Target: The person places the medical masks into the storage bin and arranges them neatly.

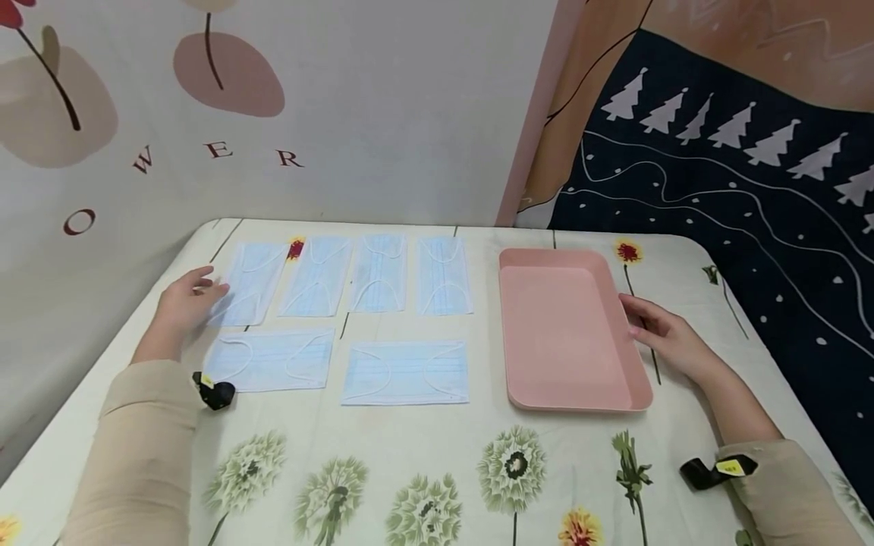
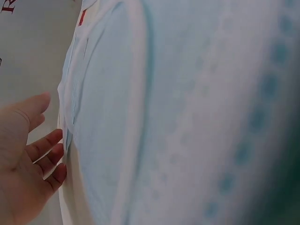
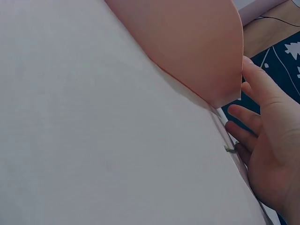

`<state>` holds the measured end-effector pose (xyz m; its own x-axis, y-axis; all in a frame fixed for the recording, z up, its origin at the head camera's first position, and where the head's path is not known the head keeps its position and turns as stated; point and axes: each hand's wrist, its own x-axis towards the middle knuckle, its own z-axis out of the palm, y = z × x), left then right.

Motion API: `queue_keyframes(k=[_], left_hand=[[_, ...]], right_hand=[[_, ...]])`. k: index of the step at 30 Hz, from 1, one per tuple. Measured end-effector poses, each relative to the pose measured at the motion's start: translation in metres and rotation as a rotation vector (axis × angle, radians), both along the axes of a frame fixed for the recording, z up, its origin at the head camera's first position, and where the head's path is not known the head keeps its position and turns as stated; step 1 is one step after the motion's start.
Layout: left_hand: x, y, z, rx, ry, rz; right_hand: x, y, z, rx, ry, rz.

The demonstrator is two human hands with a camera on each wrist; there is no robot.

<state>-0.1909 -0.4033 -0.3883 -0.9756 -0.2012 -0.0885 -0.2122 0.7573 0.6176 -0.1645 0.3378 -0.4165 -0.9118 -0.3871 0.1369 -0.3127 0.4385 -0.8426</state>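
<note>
A: Left hand [image 1: 190, 300], status?
B: At the outer edge of the far-left mask [image 1: 247, 287]. Fingers loosely bent, thumb apart from them, nothing gripped. Fingertips right at the mask's edge; can't tell if they touch.
A: Right hand [image 1: 669, 339]?
B: Beside the right wall of the pink tray [image 1: 573, 330]. Fingers half bent, hand relaxed, not clamped on anything. Thumb and forefinger tips meet the tray's edge in the views; can't confirm contact.
A: Mask layout?
B: Six total, left of the tray, none overlapping. Back row: four set lengthwise away from the person, far-left one slightly slanted. Front row: two set crosswise, left one [image 1: 280, 364] below the slanted one, right one [image 1: 407, 371] nearer the tray.
A: Material?
B: Thin pale-blue sheets, flat rectangles, pleat lines along the length. White cord loops arc inward from both short ends. Left wrist view shows a dotted seam, blurred up close.
A: Tray?
B: Shallow rectangle, rounded corners, raised walls, smooth matte finish, looks like plastic. Long side runs away from the person.
A: Surface under it all?
B: Off-white tablecloth [image 1: 382, 440], printed with green puffball flowers and a few red-yellow blooms. Reads smooth.
</note>
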Motion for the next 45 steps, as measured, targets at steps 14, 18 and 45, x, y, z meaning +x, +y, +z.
queue_keyframes(k=[14, 18, 45], left_hand=[[-0.01, 0.0, -0.008, -0.026, -0.022, 0.031], [-0.011, 0.002, -0.004, -0.013, -0.024, 0.027], [-0.019, -0.006, 0.008, 0.105, -0.188, -0.148]], right_hand=[[0.0, 0.003, -0.001, -0.022, 0.016, 0.021], [0.0, 0.002, 0.0, -0.015, 0.01, 0.017], [-0.001, 0.004, -0.003, -0.031, 0.015, 0.031]])
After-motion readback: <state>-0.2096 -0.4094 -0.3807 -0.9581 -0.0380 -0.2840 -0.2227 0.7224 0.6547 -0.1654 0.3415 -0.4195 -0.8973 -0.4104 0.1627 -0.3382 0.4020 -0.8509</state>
